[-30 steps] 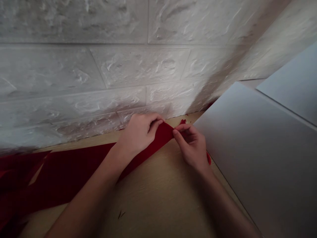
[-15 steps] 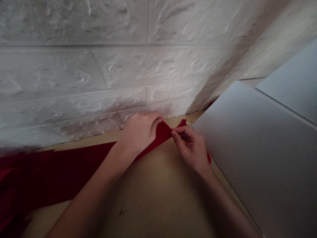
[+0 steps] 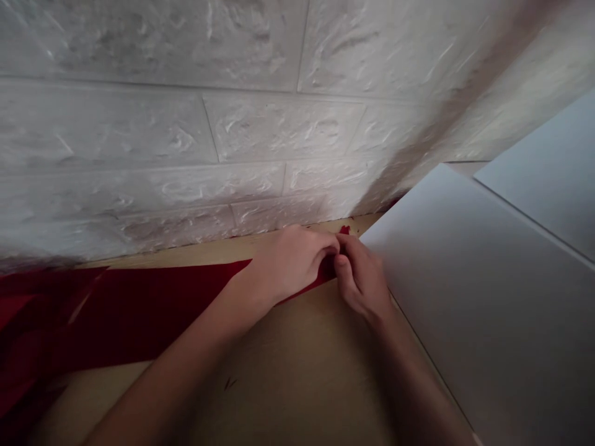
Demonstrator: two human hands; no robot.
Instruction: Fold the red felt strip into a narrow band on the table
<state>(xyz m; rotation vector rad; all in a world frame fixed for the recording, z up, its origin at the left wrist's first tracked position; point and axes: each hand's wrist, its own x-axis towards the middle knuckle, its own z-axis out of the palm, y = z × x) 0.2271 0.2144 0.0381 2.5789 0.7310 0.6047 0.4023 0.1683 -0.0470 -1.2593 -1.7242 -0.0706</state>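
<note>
A long strip of dark red cloth (image 3: 153, 310) lies along the foot of the wall, narrowing toward the right. My left hand (image 3: 290, 263) is over its narrow end, thumb and fingers closed on the edge. Right beside it, my right hand (image 3: 365, 279) pinches the same end, and the fingertips of both hands meet. The pinched bit of cloth is mostly hidden behind my fingers. Just past my right hand, a small ragged red piece (image 3: 344, 230) shows; whether it joins the strip I cannot tell.
A white brick-patterned wall (image 3: 246, 130) rises behind the pale wooden surface (image 3: 288, 371). At right, a large whitish panel (image 3: 488, 297) stands close to my right forearm. Small dark scraps (image 3: 230, 384) lie in front. Folded red layers (image 3: 18, 310) are heaped at far left.
My left hand has moved right along the strip until it meets my right hand. A red curved object beside my right hand is now out of sight. The view has shifted slightly.
</note>
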